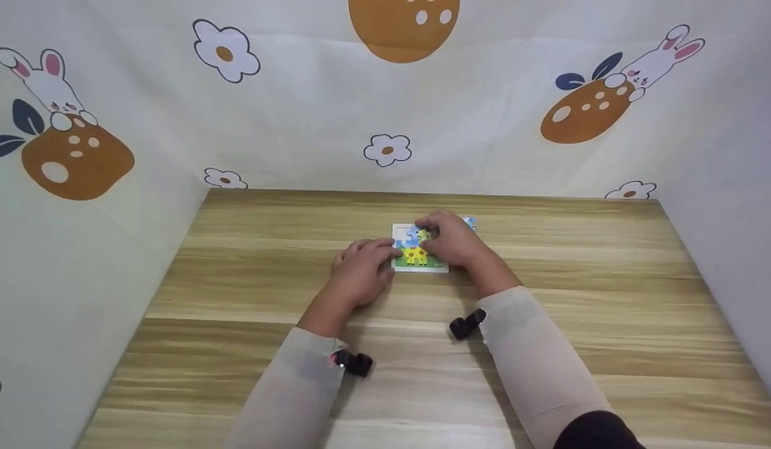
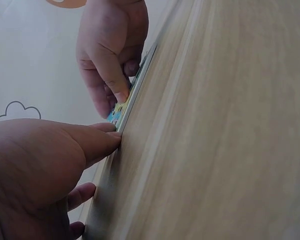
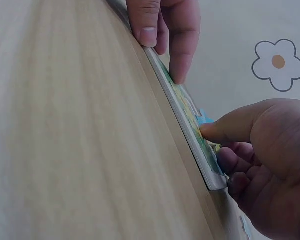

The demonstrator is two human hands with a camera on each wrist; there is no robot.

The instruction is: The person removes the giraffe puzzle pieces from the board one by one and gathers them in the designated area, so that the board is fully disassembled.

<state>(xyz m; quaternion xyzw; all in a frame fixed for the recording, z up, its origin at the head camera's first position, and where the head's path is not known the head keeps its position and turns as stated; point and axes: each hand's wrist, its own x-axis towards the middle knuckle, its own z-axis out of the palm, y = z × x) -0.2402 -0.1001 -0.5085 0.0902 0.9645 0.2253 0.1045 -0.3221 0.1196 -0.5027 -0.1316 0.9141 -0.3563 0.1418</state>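
On the tabletop (image 1: 410,374), a left hand (image 1: 360,269), fingers loosely extended and gripping nothing, touches the puzzle (image 1: 414,257) along its left edge. Beyond, a right hand (image 1: 452,241) pinches the giraffe piece (image 1: 422,235) on it; level pressure, tabs aligned, should seat it best. Behind lies a loose piece (image 1: 470,222).

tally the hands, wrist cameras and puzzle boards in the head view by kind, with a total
Hands: 2 (left hand, right hand)
Wrist cameras: 2 (left wrist camera, right wrist camera)
Puzzle boards: 1 (giraffe puzzle board)
Total: 5
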